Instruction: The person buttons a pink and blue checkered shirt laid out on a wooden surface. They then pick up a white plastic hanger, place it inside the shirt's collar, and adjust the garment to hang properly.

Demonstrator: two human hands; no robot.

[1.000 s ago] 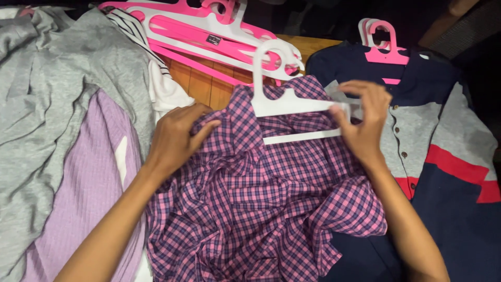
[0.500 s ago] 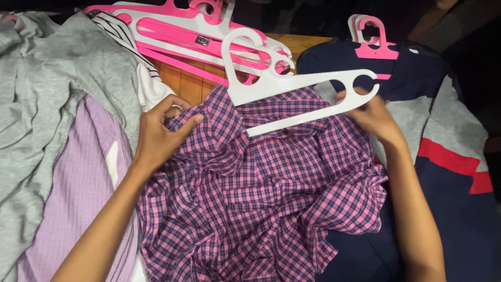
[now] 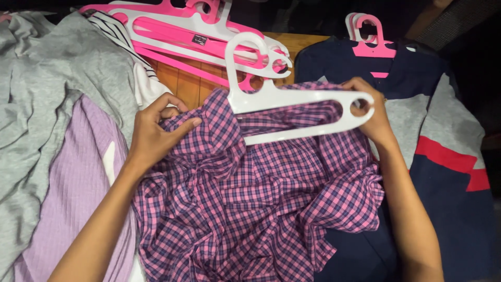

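A crumpled pink and navy checked shirt [image 3: 250, 203] lies in the middle of the table. My left hand [image 3: 156, 133] pinches its cloth at the collar end. A white plastic hanger [image 3: 292, 102] lies across the top of the shirt, its left end tucked into the collar opening. My right hand [image 3: 368, 117] grips the hanger's right end, a finger through its round hole.
Pink and white hangers [image 3: 193, 34] are piled at the back on the wooden table [image 3: 180, 83]. A navy, grey and red cardigan [image 3: 443, 136] on a pink hanger [image 3: 370, 36] lies at the right. Grey [image 3: 47, 99] and lilac [image 3: 73, 198] garments lie at the left.
My right hand has swung the white hanger from upright to lying across the shirt and pushed its left end into the collar. My left hand keeps hold of the collar.
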